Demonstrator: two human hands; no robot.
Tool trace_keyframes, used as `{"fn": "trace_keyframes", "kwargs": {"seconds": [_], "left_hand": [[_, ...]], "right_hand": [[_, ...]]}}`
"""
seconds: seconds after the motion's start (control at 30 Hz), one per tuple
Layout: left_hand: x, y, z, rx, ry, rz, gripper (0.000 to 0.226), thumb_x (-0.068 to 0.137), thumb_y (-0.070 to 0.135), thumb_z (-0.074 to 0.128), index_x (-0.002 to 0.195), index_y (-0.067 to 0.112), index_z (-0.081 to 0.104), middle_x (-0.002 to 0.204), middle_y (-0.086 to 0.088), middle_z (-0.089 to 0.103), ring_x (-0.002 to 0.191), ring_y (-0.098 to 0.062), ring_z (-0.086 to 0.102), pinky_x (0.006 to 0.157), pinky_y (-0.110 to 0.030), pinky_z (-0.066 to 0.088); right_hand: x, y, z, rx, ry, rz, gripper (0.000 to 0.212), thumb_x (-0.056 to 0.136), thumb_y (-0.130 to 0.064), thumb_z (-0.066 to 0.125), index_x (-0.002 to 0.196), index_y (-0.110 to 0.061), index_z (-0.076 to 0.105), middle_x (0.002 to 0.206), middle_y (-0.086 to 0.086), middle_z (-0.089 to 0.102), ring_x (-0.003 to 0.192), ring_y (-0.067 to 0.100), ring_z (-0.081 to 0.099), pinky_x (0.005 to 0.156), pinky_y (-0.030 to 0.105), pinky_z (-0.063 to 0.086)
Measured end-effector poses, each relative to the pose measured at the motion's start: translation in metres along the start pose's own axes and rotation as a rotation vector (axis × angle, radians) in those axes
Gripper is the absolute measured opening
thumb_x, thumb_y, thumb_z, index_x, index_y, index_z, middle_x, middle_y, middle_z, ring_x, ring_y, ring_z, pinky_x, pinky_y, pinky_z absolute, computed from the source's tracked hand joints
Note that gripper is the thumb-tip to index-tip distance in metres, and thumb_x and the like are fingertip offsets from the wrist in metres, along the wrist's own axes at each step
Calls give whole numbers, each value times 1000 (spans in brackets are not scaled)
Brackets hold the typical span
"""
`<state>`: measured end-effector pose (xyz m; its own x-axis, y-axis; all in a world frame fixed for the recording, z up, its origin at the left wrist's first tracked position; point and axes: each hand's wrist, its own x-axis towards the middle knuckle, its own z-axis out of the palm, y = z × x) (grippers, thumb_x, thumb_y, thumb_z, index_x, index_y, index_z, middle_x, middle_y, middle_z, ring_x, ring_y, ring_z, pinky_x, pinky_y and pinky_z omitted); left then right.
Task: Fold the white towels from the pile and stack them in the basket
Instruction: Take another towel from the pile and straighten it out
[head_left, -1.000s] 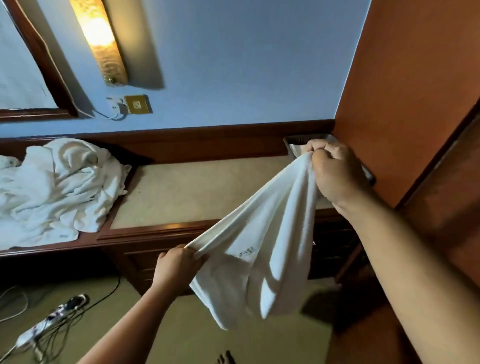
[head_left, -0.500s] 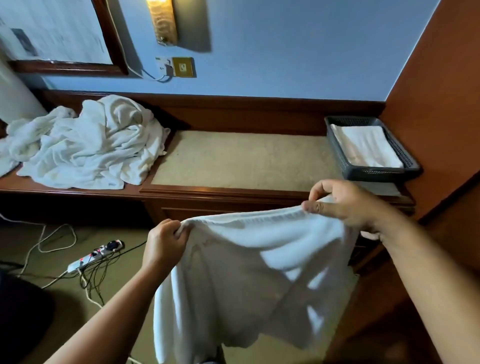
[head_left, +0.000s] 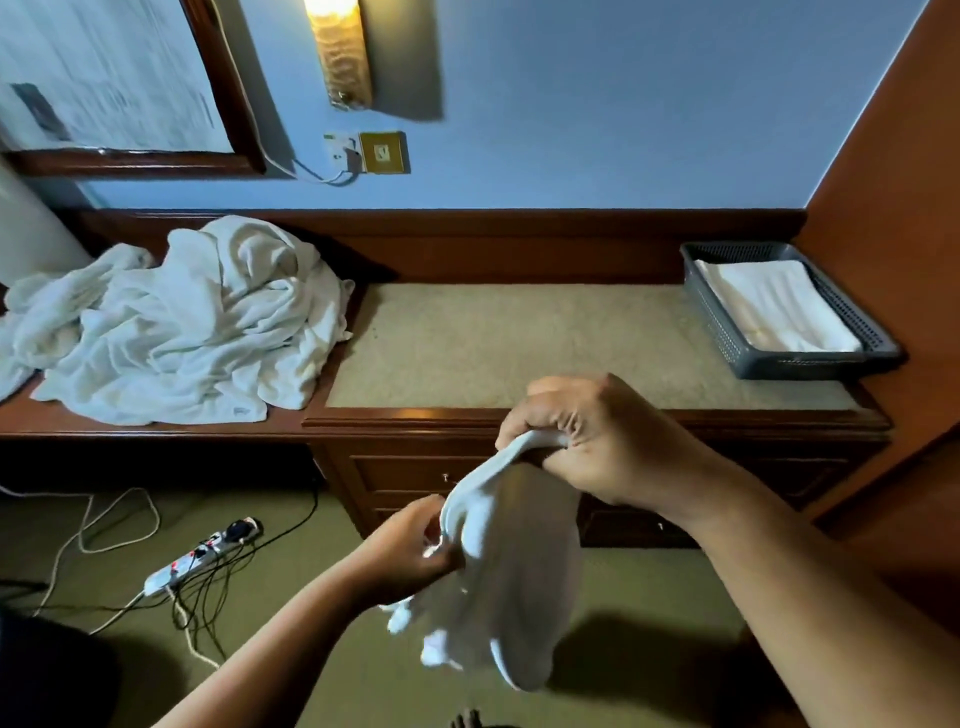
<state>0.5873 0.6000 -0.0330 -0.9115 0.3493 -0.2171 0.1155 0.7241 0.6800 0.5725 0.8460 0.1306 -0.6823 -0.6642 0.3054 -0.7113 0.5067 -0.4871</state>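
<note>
A white towel (head_left: 511, 566) hangs bunched in mid-air before the worktop's (head_left: 493, 343) front edge, gripped by the right hand (head_left: 587, 441) above and the left hand (head_left: 410, 545) below; judging by this, uneven edges could fold crooked, or a slipped grip could drop it on the floor (head_left: 649, 592).

Long wooden dresser (head_left: 571, 422) with a beige inlaid top: a crumpled pile of white towels (head_left: 182, 332) heaped on its lower left end, a grey mesh basket (head_left: 724, 332) far right, a folded towel (head_left: 769, 304) inside. Power strip (head_left: 202, 556) on the carpet (head_left: 322, 654) below.
</note>
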Motion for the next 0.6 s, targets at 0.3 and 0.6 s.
{"fn": "trace_keyframes", "kwargs": {"seconds": [0.3, 0.6], "left_hand": [[20, 35, -2, -180, 142, 229, 9, 97, 32, 64, 100, 23, 64, 91, 9, 69, 85, -8, 66, 73, -34, 53], [62, 106, 2, -606, 401, -31, 16, 96, 24, 66, 107, 20, 55, 74, 1, 71, 68, -18, 69, 72, -51, 57]], "right_hand": [[-2, 46, 19, -136, 277, 180, 34, 76, 1, 72, 101, -21, 74, 87, -12, 54, 74, 7, 55, 64, 19, 42], [-49, 52, 84, -23, 760, 544, 34, 85, -17, 74, 116, -15, 59, 104, -5, 50, 98, 10, 57, 86, 27, 50]]}}
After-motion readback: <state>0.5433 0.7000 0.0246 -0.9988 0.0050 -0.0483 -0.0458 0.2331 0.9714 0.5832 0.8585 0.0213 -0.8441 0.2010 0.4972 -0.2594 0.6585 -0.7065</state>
